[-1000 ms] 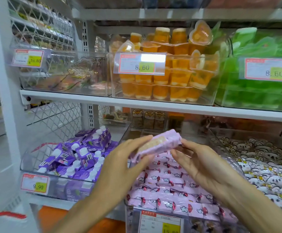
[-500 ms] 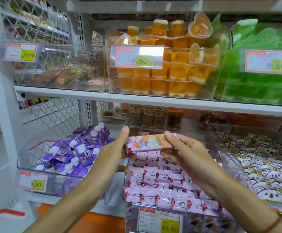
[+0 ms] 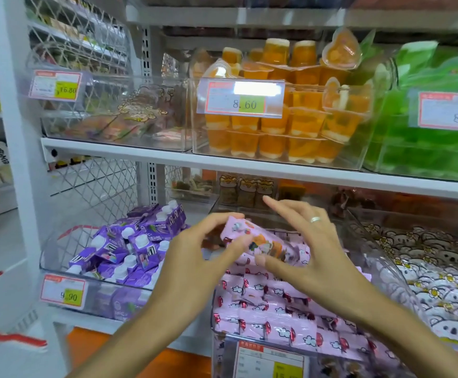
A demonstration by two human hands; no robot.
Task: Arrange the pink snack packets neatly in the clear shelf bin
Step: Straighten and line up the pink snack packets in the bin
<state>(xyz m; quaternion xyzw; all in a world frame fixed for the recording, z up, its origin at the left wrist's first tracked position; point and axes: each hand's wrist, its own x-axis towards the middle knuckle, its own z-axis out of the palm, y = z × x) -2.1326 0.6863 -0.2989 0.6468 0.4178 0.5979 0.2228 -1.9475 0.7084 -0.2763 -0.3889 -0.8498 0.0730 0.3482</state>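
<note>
Left hand [image 3: 195,257] pinches the long pink printed snack packet [image 3: 260,242], slanting down-right over the clear plastic bin [image 3: 386,257]; right hand [image 3: 301,241], fingers spread, touches its right end.

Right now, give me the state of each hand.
Left hand: holding a pink snack packet by its end.
Right hand: thumb touches the same packet; fingers straight, open.
</note>
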